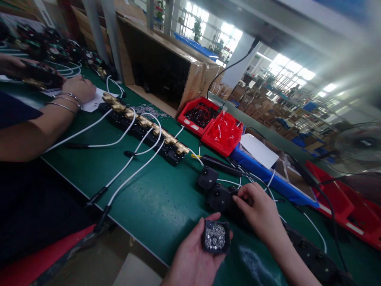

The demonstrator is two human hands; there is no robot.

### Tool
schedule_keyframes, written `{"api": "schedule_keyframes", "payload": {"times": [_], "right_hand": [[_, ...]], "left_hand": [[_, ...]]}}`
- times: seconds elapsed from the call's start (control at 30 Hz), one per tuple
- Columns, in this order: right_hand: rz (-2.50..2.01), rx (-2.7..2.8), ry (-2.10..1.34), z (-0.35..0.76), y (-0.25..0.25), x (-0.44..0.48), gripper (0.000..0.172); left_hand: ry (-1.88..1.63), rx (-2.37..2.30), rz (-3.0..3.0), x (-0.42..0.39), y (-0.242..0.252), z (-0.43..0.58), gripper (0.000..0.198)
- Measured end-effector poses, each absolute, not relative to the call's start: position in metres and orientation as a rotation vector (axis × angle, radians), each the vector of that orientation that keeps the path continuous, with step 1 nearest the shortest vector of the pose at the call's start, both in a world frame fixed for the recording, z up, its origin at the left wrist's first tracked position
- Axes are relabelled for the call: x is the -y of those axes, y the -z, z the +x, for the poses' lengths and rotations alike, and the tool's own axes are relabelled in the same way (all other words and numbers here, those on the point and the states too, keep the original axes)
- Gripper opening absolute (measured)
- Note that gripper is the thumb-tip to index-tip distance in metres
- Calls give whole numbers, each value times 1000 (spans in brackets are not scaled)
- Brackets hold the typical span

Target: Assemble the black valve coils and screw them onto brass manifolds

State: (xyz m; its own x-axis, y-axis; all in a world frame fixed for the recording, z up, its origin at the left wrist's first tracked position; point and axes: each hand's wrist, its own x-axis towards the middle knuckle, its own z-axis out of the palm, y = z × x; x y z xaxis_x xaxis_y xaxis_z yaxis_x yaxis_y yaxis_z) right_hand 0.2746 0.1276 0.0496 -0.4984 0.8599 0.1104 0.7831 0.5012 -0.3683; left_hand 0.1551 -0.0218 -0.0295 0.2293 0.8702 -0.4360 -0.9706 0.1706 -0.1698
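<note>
My left hand (193, 254) cups a small black square cap (216, 236) filled with tiny silvery screws, near the front edge of the green table (154, 198). My right hand (258, 212) rests with its fingers curled on a row of black square housings (218, 194) with white wires. What the fingertips pinch is too small to see.
A co-worker's arm with bracelets (64, 101) works at the left. A row of black units with brass fittings (145, 125) and white cables crosses the table. Red bins (223, 133) of parts, a blue tray (268, 174) and an open cardboard box (160, 67) stand behind.
</note>
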Motion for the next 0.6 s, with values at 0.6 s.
{"api": "schedule_keyframes", "payload": {"times": [0.6], "right_hand": [[-1532,1126,-1344,321,-77,-107,57]], "left_hand": [[-1294,-291,-456,20,26,164,60]]}}
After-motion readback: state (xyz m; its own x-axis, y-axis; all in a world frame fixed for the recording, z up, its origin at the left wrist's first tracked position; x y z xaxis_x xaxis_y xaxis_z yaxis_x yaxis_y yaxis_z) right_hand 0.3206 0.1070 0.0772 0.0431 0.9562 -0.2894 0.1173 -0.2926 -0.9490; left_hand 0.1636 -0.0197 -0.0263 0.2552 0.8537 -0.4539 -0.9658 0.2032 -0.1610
